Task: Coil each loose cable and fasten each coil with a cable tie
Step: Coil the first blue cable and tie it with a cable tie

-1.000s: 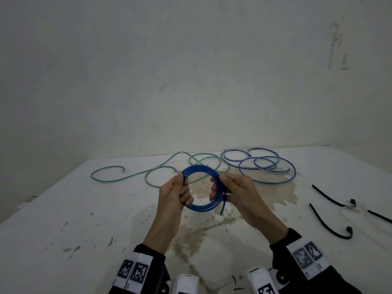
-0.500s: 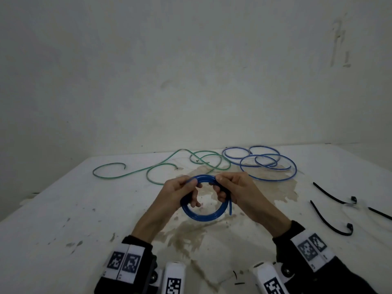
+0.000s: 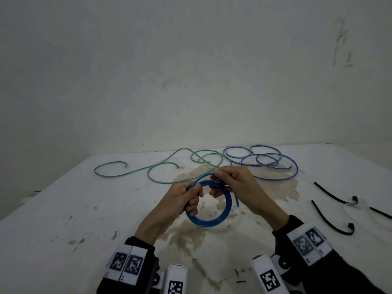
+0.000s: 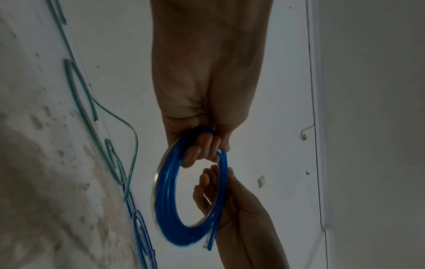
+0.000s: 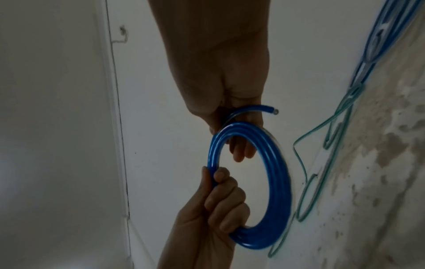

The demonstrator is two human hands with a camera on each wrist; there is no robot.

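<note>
A tight blue cable coil (image 3: 212,221) hangs above the stained white table (image 3: 63,209), held between both hands. My left hand (image 3: 188,198) grips its left side with curled fingers (image 5: 220,200). My right hand (image 3: 229,181) pinches the top of the coil (image 5: 276,163), and a short free end (image 3: 235,200) sticks out by the palm (image 5: 264,109). In the left wrist view the coil (image 4: 165,209) shows several turns. A loose green cable (image 3: 152,168) and a loose blue cable (image 3: 273,164) lie at the back. Black cable ties (image 3: 331,221) lie to the right.
A bare wall (image 3: 191,71) rises right behind the table's far edge. Brown stains (image 3: 191,236) mark the table under the hands. More black ties (image 3: 335,195) reach the right edge of the head view.
The coil has dropped lower and tilted flatter over the table. My left hand slid down its left side and my right hand shifted to the top; the free end still hangs at right.
</note>
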